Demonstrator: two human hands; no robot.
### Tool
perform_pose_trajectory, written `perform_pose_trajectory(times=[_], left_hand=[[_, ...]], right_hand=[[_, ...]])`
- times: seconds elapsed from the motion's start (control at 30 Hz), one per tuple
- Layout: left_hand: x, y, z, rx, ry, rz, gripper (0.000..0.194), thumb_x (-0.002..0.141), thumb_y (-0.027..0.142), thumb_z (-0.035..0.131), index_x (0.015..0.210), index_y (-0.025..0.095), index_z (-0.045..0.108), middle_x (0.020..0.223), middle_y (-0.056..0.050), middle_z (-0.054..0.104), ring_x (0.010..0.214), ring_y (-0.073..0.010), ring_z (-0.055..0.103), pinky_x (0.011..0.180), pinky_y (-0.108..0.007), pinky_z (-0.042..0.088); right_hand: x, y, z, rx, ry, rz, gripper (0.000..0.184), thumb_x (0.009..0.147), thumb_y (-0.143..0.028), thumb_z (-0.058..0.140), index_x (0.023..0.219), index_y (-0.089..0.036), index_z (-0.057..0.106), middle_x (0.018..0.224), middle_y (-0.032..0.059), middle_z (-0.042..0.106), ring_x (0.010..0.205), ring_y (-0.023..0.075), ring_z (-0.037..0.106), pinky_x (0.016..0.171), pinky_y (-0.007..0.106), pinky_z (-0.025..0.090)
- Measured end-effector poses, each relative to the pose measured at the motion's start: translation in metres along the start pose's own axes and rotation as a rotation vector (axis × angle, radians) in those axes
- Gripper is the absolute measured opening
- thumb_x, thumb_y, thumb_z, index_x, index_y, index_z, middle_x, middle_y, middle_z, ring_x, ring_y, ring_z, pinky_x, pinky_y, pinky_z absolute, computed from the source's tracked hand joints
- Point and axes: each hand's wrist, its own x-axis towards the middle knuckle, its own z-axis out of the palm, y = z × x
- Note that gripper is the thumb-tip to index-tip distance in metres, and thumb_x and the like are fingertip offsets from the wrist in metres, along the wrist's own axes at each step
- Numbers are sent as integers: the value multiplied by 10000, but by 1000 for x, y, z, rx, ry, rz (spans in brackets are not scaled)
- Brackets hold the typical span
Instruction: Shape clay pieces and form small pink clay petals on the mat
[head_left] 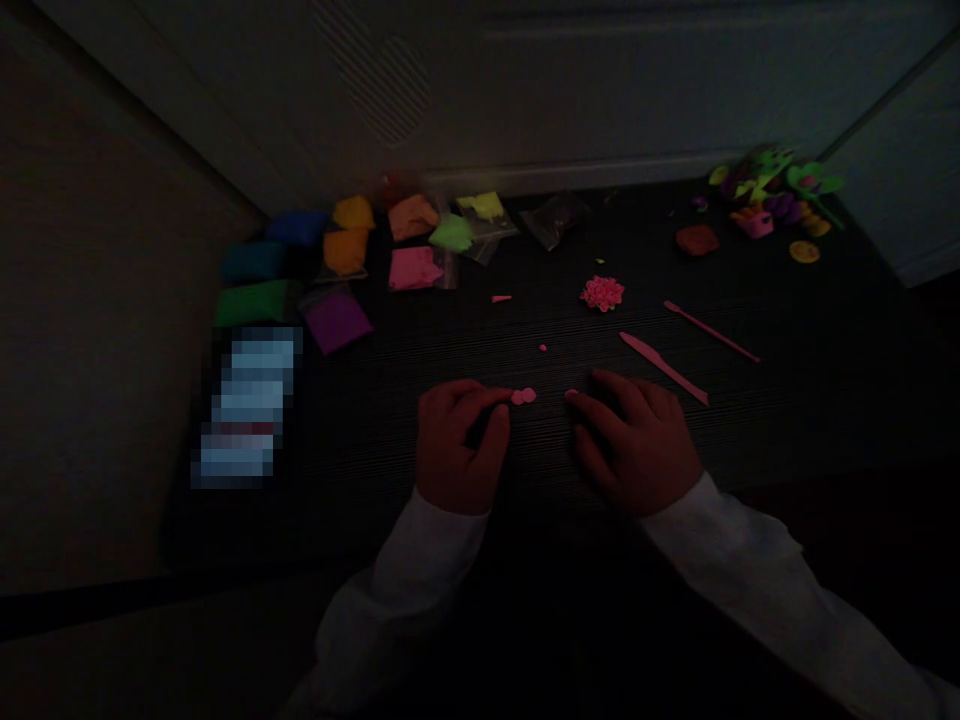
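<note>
My left hand rests on the dark table, its index finger stretched out to two overlapping flat pink clay discs. Its thumb stands apart from that finger, with nothing visibly gripped between them. My right hand has its fingers spread, and the index fingertip presses on another small pink clay piece, partly covered by the finger. A tiny pink clay bit lies beyond the two hands. Further back sits a pink clay flower with many petals. To the right lie a pink plastic knife and a thin pink modelling stick.
A lit phone, blurred, lies at the left. Packets of coloured clay, including a purple packet and a pink packet, line the back left. Coloured clay figures and a reddish-brown lump stand at the back right.
</note>
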Motion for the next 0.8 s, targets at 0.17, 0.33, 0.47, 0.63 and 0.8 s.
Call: perform_pose_trajectory(times=[0.17, 0.33, 0.47, 0.63, 0.8], left_hand=[[0, 0, -1, -4, -15, -9, 186, 732, 218, 494, 879, 205, 606, 891, -31, 515, 907, -152, 470, 823, -317, 382], [0, 2, -2, -3, -4, -21, 180, 735, 219, 490, 868, 199, 610, 884, -33, 517, 909, -154, 468, 825, -323, 380], [0, 2, -1, -14, -3, -13, 182, 732, 218, 494, 868, 191, 611, 880, -37, 516, 903, -155, 469, 823, -325, 380], [-1, 0, -1, -13, 0, -15, 183, 730, 214, 496, 872, 194, 610, 886, -34, 518, 917, -156, 466, 829, -324, 377], [0, 0, -1, -13, -7, -3, 187, 727, 215, 496, 877, 203, 607, 887, -31, 522, 917, -161, 468, 820, -331, 381]], right_hand=[[0, 1, 1, 12, -2, 9, 354, 750, -320, 441, 1089, -249, 510, 1187, 81, 439, 989, 269, 398, 811, 452, 297], [0, 3, 2, 20, 9, 5, 356, 750, -327, 443, 1084, -229, 516, 1198, 92, 428, 987, 266, 411, 804, 443, 310], [-1, 5, 3, 23, 27, -9, 346, 753, -319, 446, 1079, -236, 525, 1183, 88, 442, 984, 259, 421, 809, 438, 319], [-2, 6, 3, 24, 52, -31, 349, 751, -311, 452, 1083, -237, 531, 1181, 87, 444, 966, 242, 440, 816, 424, 335], [-3, 7, 2, 26, 54, -47, 347, 750, -299, 454, 1078, -228, 541, 1179, 83, 455, 973, 239, 440, 825, 419, 345]])
